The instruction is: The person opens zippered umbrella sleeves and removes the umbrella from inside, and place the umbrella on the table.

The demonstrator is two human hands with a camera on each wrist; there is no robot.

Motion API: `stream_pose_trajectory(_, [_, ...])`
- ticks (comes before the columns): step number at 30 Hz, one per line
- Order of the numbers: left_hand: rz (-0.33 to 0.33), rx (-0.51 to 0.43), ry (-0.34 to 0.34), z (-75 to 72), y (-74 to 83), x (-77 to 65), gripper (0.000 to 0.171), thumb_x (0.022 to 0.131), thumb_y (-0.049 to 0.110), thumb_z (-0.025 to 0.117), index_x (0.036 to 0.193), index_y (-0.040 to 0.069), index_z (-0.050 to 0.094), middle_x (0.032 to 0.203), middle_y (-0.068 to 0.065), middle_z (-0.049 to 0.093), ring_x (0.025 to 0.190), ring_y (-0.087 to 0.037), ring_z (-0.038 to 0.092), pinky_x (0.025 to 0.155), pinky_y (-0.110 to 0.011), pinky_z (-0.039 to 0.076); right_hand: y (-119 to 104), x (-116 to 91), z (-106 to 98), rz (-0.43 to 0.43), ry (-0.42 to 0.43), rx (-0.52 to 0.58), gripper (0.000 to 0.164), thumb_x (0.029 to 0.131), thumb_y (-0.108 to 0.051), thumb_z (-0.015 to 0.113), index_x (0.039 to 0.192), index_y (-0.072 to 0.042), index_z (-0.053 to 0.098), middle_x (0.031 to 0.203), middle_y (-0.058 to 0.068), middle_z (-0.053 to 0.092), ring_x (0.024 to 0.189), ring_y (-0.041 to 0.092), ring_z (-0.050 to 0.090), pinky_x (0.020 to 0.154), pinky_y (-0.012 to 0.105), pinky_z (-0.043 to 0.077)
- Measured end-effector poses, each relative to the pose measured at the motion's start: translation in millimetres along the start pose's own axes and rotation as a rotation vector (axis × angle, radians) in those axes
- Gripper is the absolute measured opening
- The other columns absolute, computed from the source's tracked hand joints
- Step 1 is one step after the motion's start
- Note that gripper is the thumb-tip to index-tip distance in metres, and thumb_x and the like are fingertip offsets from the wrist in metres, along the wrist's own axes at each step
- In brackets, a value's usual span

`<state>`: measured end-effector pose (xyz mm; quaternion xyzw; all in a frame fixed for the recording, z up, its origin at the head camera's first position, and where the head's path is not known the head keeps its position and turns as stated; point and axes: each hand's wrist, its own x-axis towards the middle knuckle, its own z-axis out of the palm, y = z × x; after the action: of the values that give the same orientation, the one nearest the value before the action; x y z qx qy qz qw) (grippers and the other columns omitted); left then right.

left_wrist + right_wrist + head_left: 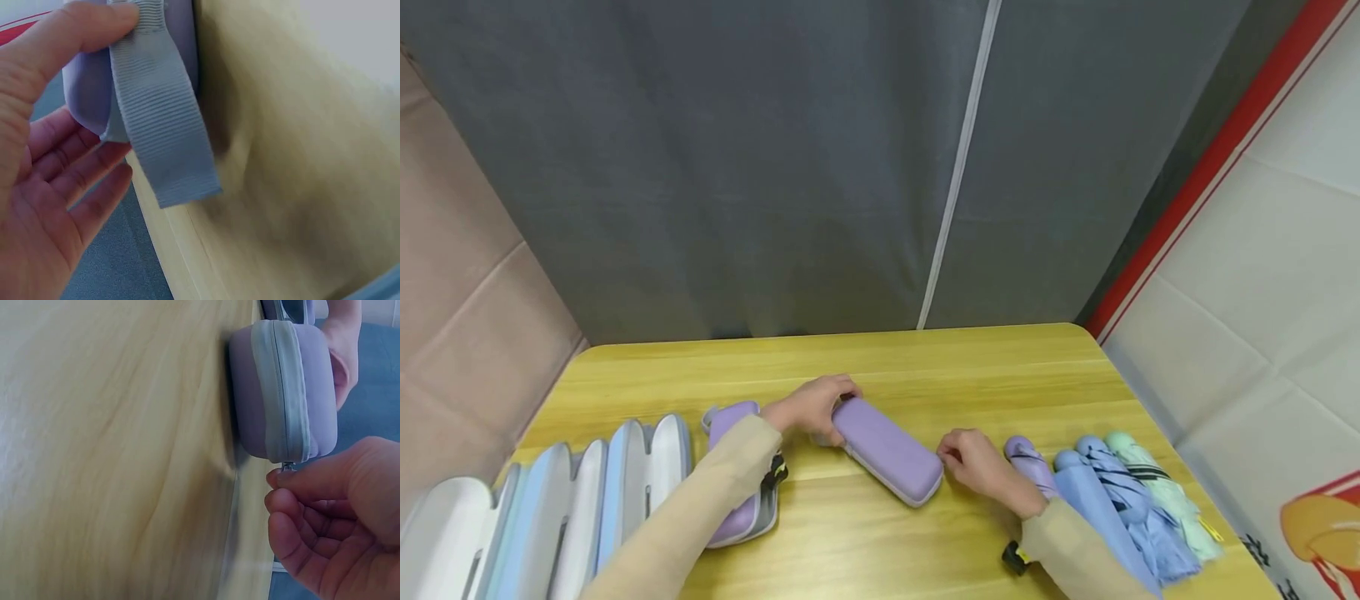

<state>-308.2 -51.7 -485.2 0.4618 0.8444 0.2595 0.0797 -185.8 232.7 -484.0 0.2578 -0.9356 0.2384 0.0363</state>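
A purple zip case (887, 446) with a grey zipper band lies slanted on the wooden table between both hands. My left hand (816, 408) grips its far left end. In the left wrist view that thumb presses on a grey ribbed strap (165, 119), and the fingers are on the case's other side. At the near right end my right hand (981, 467) pinches the small zipper pull (287, 467) between thumb and forefinger. The zipper looks closed along the end seen in the right wrist view. What is inside the case is hidden.
Under my left forearm lies another purple case (741, 517). Several white and blue cases (550, 508) stand in a row at the left. Folded umbrellas lie at the right: purple (1030, 462), blue (1097, 517) and green (1157, 479). A grey curtain (760, 183) hangs behind the table.
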Motion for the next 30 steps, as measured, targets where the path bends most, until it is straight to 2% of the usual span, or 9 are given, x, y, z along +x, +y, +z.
stream_pose_trajectory(6, [-0.048, 0.048, 0.051, 1.7, 12.3, -10.2, 0.066, 0.054, 0.02, 0.085, 0.113, 0.001, 0.061, 0.107, -0.003, 0.059, 0.097, -0.019, 0.056, 0.086, -0.032, 0.047, 1, -8, -7, -0.007, 0.008, 0.004, 0.011, 0.08, 0.008, 0.063, 0.079, -0.002, 0.069, 0.075, 0.005, 0.063, 0.067, 0.01, 0.056, 0.058, 0.022, 0.048])
stream_pose_trajectory(16, [-0.165, 0.158, 0.16, 11.7, 29.2, -21.7, 0.06, 0.049, 0.028, 0.084, 0.101, 0.004, 0.065, 0.092, -0.001, 0.06, 0.079, -0.015, 0.056, 0.066, -0.029, 0.048, 1, -17, -5, 0.045, 0.056, -0.021, 0.009, 0.08, 0.004, 0.065, 0.075, -0.002, 0.068, 0.069, 0.001, 0.061, 0.061, 0.005, 0.05, 0.053, 0.02, 0.043])
stream_pose_trajectory(20, [-0.217, 0.166, 0.19, 19.2, 36.4, -26.7, 0.06, 0.049, 0.03, 0.085, 0.099, 0.005, 0.065, 0.089, -0.001, 0.06, 0.074, -0.014, 0.055, 0.061, -0.029, 0.047, 2, -19, -4, 0.049, 0.078, -0.024, 0.009, 0.079, 0.005, 0.065, 0.074, -0.002, 0.068, 0.069, 0.001, 0.06, 0.061, 0.005, 0.051, 0.053, 0.02, 0.043])
stream_pose_trajectory(26, [-0.249, 0.139, 0.224, 26.5, 42.3, -33.0, 0.062, 0.05, 0.028, 0.084, 0.103, 0.002, 0.065, 0.096, -0.005, 0.062, 0.077, -0.015, 0.056, 0.063, -0.029, 0.048, 4, -21, -5, 0.014, 0.101, -0.055, 0.01, 0.077, 0.006, 0.067, 0.073, -0.003, 0.068, 0.069, 0.002, 0.062, 0.063, 0.008, 0.055, 0.054, 0.021, 0.045])
stream_pose_trajectory(30, [-0.27, 0.127, 0.245, 28.6, 45.3, -36.0, 0.062, 0.05, 0.028, 0.084, 0.103, 0.001, 0.065, 0.094, -0.005, 0.061, 0.075, -0.016, 0.056, 0.063, -0.03, 0.049, 3, -23, -5, -0.021, 0.105, -0.077, 0.011, 0.076, 0.006, 0.067, 0.072, -0.004, 0.068, 0.069, 0.001, 0.062, 0.063, 0.007, 0.055, 0.054, 0.021, 0.045])
